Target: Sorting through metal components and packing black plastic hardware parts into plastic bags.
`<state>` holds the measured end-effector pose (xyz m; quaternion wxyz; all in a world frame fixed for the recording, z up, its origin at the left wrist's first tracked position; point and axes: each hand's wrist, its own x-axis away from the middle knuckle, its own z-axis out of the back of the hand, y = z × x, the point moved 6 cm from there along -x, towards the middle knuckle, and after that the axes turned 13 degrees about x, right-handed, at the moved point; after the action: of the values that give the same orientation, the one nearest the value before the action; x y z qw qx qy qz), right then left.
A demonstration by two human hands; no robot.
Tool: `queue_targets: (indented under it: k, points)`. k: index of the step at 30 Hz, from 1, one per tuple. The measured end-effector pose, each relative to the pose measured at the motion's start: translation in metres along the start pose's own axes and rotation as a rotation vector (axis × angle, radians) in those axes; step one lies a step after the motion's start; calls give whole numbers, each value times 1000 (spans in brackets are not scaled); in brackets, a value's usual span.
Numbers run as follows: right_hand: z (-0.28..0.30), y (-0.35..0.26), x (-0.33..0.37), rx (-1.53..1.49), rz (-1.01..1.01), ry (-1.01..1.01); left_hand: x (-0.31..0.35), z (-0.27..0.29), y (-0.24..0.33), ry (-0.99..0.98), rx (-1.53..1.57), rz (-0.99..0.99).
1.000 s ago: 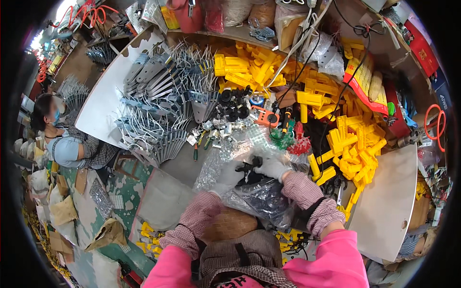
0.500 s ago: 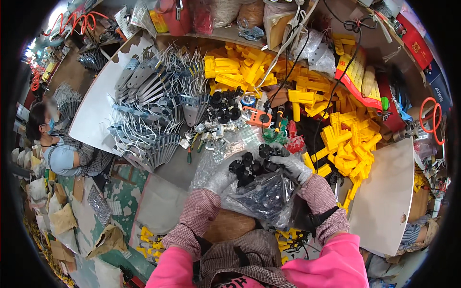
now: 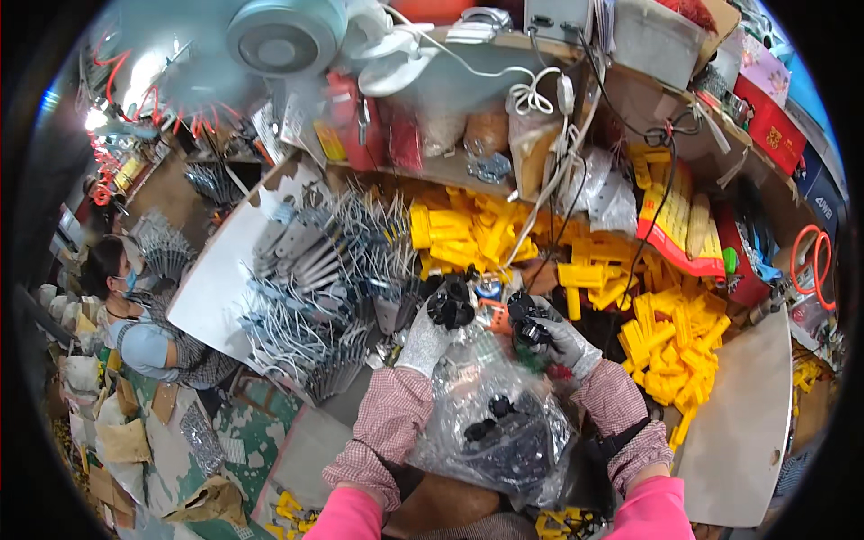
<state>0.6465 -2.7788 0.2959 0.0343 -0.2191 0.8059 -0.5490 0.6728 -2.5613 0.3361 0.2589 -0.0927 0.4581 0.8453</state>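
Note:
Grey gloves cover both of my hands. My left hand (image 3: 423, 340) is closed around a cluster of black round plastic parts (image 3: 451, 306), held above the far side of the bag. A second handful of black plastic parts (image 3: 526, 315) is gripped by my right hand (image 3: 564, 340), a short way to the right. Between my forearms lies a clear plastic bag (image 3: 441, 441) full of dark pieces, with a few loose black parts (image 3: 490, 417) on top. An orange meter-like device (image 3: 493, 317) shows partly between my hands.
Grey metal pieces with white wires (image 3: 310, 297) are heaped on the left. Yellow plastic parts (image 3: 675, 337) pile up at the right and back. Dark cables (image 3: 668, 171) hang down from the shelf (image 3: 432, 171). A co-worker (image 3: 144, 315) sits at far left.
Both hands have risen from the bag and moved forward and apart, each carrying black parts. The head view has tilted up, showing more of the shelf and a fan.

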Motion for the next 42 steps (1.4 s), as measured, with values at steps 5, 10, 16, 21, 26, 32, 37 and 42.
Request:
queue_targets:
  k: [5,10,16,21,26,32,37,42]
  points:
    - [-70,-19,-43,-155,-38,-140,-12,65,-89,221,338,247]
    - [-22,-16,-55,-101,-17,-27,-61,41,-59,169,261,73]
    - [-40,-13,-70,-115,-64,-34,-62,44,-136,514,501,569]
    - [-33,-26,-67,88,-10,263,-66,30,-38,633,1,50]
    - [-61,-31,-76,497,238,387,-52,-23,-26,391,888,440]
    - [-75,-15,-85,47,198,299,-46,-12,-56,567,1643,472]
    - [-72,-8,-89,-257,144,284,-41,-13,-57,538,1883,567]
    - [-65,4,-108,-415,128,227,-41,-9,-71,577,1872,589]
